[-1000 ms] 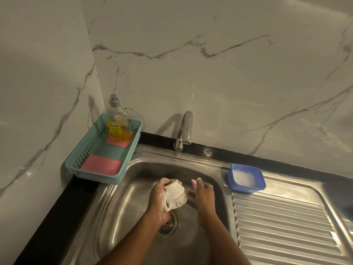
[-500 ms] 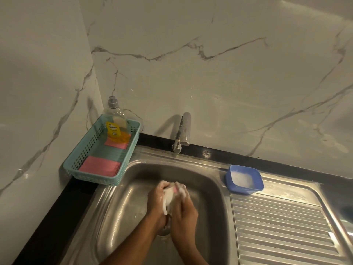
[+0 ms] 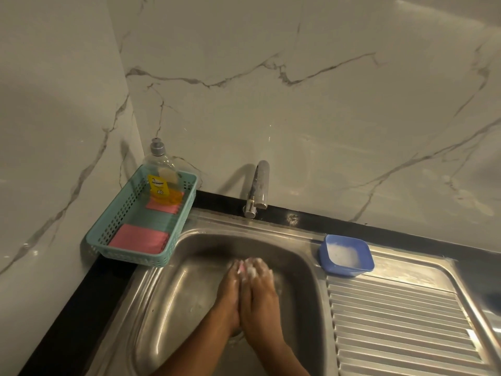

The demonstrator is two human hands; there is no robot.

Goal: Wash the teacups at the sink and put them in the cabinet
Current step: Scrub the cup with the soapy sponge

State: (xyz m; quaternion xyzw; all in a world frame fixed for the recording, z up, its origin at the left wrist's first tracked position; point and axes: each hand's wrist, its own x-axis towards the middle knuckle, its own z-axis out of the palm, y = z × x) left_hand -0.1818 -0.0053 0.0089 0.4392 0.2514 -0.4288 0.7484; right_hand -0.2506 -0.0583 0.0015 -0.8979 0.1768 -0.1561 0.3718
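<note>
Both of my hands are low over the steel sink basin [image 3: 173,299], side by side with their backs up. Foam covers the fingertips of my left hand [image 3: 230,291] and my right hand [image 3: 259,291]. The white teacup is hidden under them; no part of it shows. My left hand seems to hold it from below. Whether my right hand's fingers wrap it or lie flat on it cannot be told. The tap [image 3: 257,188] stands behind the basin with no water running.
A teal basket [image 3: 108,234] at the sink's left corner holds a dish-soap bottle [image 3: 162,180] and pink cloths [image 3: 138,238]. A blue tub of soapy water [image 3: 345,255] sits at the top of the ribbed drainboard [image 3: 401,321]. Marble walls close off the back and left.
A second ago my left hand held the cup in plain sight with my right hand apart from it. My right hand has since closed over it, and both hands now cover the cup.
</note>
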